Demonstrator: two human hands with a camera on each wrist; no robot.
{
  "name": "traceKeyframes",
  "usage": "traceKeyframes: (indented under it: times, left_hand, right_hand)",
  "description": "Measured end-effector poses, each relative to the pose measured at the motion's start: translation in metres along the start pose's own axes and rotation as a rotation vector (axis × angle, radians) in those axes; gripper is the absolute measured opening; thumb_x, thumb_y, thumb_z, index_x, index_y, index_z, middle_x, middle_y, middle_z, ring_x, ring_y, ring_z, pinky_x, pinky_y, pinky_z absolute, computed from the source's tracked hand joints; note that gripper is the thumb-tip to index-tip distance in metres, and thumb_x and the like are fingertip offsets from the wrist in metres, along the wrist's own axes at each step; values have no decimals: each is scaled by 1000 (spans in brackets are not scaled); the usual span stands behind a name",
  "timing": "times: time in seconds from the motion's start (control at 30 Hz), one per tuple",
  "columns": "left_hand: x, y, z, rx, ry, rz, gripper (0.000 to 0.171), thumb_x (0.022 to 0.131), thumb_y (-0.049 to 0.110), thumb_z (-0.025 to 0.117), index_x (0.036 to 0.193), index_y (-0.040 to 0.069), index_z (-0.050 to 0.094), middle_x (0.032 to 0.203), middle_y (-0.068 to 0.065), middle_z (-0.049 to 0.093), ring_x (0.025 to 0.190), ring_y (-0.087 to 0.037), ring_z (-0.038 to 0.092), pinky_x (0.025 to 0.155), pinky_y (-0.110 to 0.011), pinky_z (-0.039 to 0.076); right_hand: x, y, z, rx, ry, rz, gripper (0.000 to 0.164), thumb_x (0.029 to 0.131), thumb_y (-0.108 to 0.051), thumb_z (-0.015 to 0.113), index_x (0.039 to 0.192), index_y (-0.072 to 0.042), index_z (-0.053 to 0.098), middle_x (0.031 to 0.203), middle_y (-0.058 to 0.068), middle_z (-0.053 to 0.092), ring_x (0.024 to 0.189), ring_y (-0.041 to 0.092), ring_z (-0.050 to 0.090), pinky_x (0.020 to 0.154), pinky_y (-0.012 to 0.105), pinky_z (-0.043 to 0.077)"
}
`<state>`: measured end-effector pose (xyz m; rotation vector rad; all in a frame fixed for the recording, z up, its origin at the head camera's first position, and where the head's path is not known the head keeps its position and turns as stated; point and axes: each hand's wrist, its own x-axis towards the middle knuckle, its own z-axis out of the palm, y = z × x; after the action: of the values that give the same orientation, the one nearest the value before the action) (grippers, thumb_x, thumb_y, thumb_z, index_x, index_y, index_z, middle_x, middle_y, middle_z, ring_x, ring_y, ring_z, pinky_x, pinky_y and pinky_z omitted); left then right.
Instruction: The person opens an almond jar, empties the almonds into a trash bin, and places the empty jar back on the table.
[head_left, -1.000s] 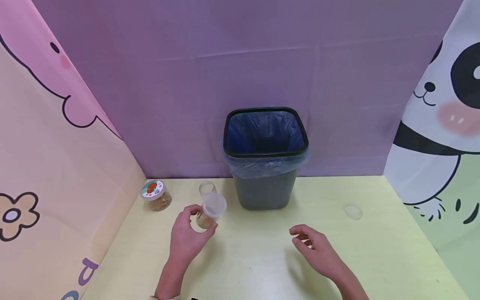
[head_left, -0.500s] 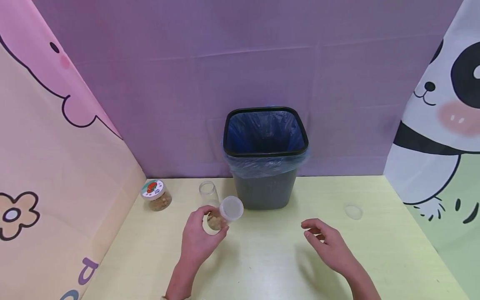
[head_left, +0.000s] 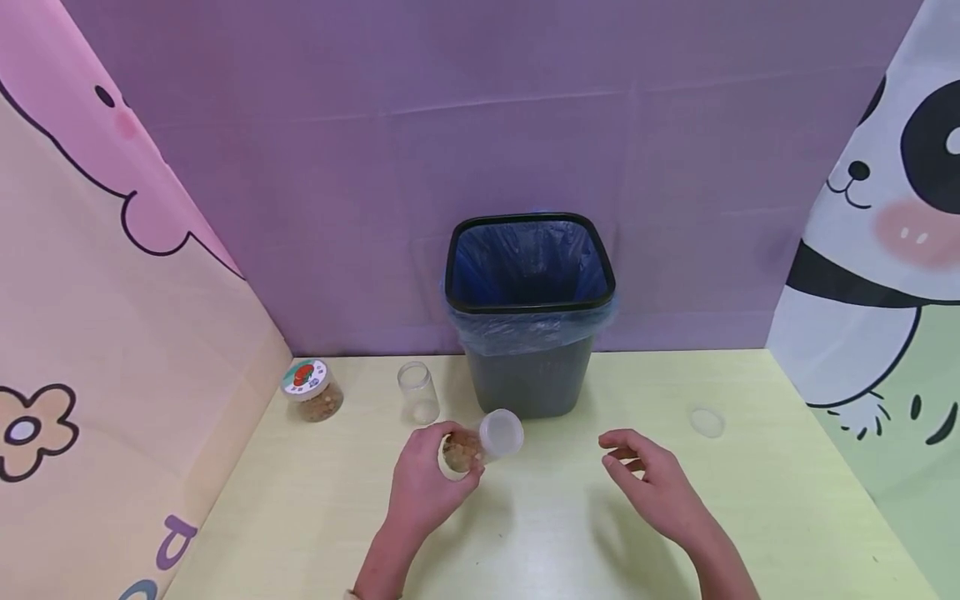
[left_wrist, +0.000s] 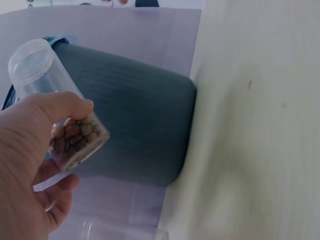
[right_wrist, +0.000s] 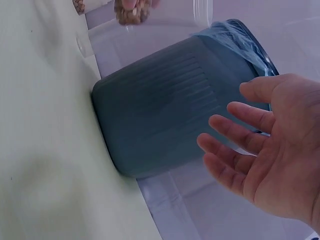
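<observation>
My left hand grips a clear plastic jar round its lower part, thumb on the near side. In the left wrist view, brown pellet-like pieces fill the jar's bottom. A whitish translucent lid covers its top, which leans to the right. The jar is held above the table, in front of the bin. My right hand hovers to the right, holding nothing; in the right wrist view its fingers are loosely bent and spread.
A grey bin with a blue liner stands at the back middle. Left of it is a clear jar without contents. A jar with a printed lid sits at the far left. A clear round disc lies at right.
My left hand has carried the jar to the right and slightly nearer, away from the jar behind it, and the held jar leans more. My right hand has shifted a little right.
</observation>
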<state>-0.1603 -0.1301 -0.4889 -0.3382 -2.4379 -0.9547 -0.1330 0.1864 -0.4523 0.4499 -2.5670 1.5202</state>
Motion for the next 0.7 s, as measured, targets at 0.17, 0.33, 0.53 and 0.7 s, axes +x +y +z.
traceKeyframes:
  times: [0.17,0.33,0.53,0.7]
  left_hand:
    - [-3,3,10,34,-6,87,54,60,27,88,107,17,63,100,8,63,92,-13,56,76,-35,50]
    - [-4,8,18,47,-11,120,54,59,26,88,106,18,63,97,8,64,89,-12,56,75,-34,49]
    - [-11,12,25,46,-58,100,53,58,27,88,105,20,64,96,10,63,90,-11,56,75,-33,49]
    - [-14,16,31,50,-94,108,54,59,29,88,106,20,63,97,9,63,91,-11,56,76,-35,49]
  right_hand:
    - [2,-2,7,12,-5,-31,22,94,-13,64,116,-16,63,109,-6,64,94,10,62,81,31,52]
    - [5,-6,12,17,-7,-59,23,92,-12,67,115,-16,63,109,-7,64,95,9,63,83,31,52]
    - [6,-12,17,36,-15,-60,23,92,-12,67,114,-16,63,108,-6,64,97,14,63,85,33,51]
    - [6,-14,21,47,-24,-60,26,89,-13,71,114,-18,63,108,-7,64,99,19,63,85,34,51]
